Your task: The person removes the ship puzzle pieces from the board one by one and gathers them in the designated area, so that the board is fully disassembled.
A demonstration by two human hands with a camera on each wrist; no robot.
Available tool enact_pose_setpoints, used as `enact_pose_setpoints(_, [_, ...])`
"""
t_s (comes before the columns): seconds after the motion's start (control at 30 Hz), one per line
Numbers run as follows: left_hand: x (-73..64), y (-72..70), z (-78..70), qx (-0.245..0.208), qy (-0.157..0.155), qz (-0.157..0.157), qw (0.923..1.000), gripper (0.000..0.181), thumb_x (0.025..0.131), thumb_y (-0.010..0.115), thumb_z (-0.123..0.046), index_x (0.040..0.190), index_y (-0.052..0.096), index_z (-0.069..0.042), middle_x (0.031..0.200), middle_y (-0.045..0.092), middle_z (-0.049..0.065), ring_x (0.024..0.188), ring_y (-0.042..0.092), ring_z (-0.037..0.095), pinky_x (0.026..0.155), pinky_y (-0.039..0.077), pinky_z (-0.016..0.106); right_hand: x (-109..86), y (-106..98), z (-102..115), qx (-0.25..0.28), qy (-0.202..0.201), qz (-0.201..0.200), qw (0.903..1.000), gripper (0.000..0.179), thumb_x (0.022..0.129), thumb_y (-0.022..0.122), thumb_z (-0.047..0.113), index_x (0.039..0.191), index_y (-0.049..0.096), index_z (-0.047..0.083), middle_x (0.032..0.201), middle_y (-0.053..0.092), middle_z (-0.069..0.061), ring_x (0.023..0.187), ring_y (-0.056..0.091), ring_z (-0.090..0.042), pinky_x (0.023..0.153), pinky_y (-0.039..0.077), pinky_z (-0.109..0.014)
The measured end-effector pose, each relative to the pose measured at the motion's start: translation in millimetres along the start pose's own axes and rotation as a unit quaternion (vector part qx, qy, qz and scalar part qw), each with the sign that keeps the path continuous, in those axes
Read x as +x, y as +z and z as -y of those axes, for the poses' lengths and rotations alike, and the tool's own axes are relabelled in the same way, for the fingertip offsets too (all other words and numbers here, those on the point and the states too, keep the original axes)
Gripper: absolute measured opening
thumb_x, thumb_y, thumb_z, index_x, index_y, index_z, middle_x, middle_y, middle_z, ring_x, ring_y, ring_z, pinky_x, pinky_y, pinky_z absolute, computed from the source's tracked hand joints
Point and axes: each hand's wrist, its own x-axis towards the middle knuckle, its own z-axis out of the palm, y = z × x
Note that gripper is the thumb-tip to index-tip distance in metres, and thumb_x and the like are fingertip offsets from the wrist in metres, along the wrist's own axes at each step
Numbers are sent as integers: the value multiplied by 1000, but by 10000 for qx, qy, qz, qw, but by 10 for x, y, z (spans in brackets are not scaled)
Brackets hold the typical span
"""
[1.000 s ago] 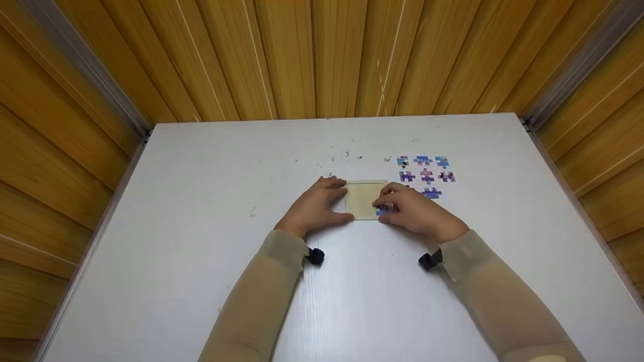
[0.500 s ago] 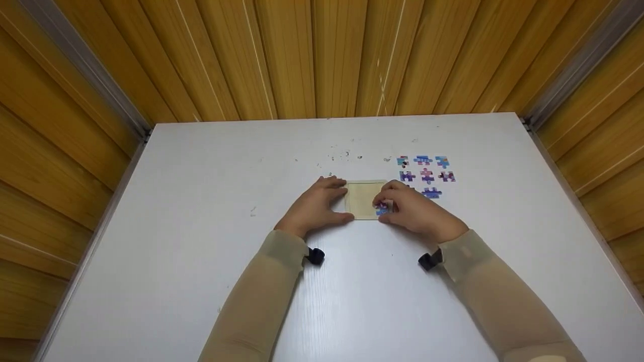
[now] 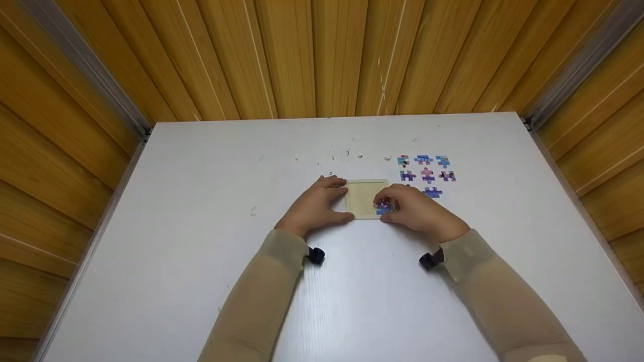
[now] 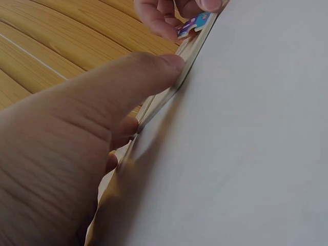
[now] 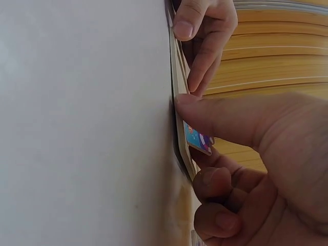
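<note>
A small square wooden puzzle tray (image 3: 360, 198) lies on the white table, its bare base showing. My left hand (image 3: 316, 207) holds it by the left side, thumb on the near corner and fingers along the left edge. At the near right corner my right hand (image 3: 417, 212) pinches a blue and purple jigsaw piece (image 3: 383, 207). In the right wrist view the piece (image 5: 198, 138) stands tilted, one edge raised above the tray's rim. The left wrist view also shows that piece (image 4: 196, 23) under the right fingers. The right fingers hide part of it.
Several loose jigsaw pieces (image 3: 427, 175) lie in rows right of the tray, one partly covered by the right hand. Dark marks (image 3: 347, 153) dot the white table (image 3: 201, 191) beyond the tray. Wood-look panels (image 3: 332, 60) stand behind the table.
My right fingers have shifted slightly at the tray's near right corner, and more of the jigsaw piece shows between them. The left hand and the tray have stayed in place.
</note>
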Motion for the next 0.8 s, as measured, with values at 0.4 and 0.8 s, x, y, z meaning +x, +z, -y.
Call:
enact_pose_setpoints(0.4, [14,11,6,-9,-35,-3,10000,80,94,91,-51,158,67,-10,177,52,-2,175,34,29,146,26,43,7,-14,0,59,70,12,10000,39,100,85,12,138,78,15,121,75,-7,105,62,-26,92,53,-40])
enact_pose_setpoints(0.8, [16,11,11,83,50,-12,10000,79,95,90,-51,158,67,-10,176,53,-1,174,36,29,146,25,42,-13,-54,-7,285,249,105,9992,37,102,83,14,138,78,18,118,75,-7,103,62,-25,91,52,-38])
